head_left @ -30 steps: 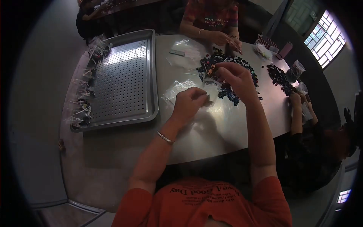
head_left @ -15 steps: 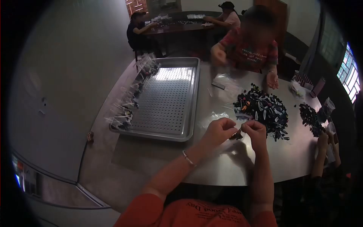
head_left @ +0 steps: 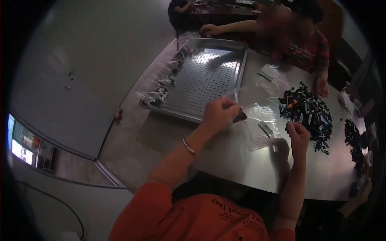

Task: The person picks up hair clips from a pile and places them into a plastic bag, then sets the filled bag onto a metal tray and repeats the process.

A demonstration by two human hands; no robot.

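Observation:
My left hand [head_left: 219,115], with a bracelet on its wrist, is closed on a small clear bag [head_left: 240,114] with dark pieces in it, near the front right corner of the metal tray [head_left: 177,111]. My right hand [head_left: 298,134] has its fingers pinched together at the near left side of the pile of dark clips [head_left: 311,116]; what it holds, if anything, is too small to name. Between my hands, clear plastic bags [head_left: 261,114] and a dark strip [head_left: 265,129] lie on the metal table [head_left: 237,164].
Filled bags [head_left: 161,90] line the tray's left edge. Across the table a person [head_left: 301,48] stretches one arm over the tray's far end. More bags with a dark strip [head_left: 265,76] lie beyond. At the right, another person's hands [head_left: 366,184] are near a smaller dark pile [head_left: 353,140].
My hands have moved apart, the left one towards the tray with the bag. The view has turned left. The person opposite has stretched an arm to the tray's far end.

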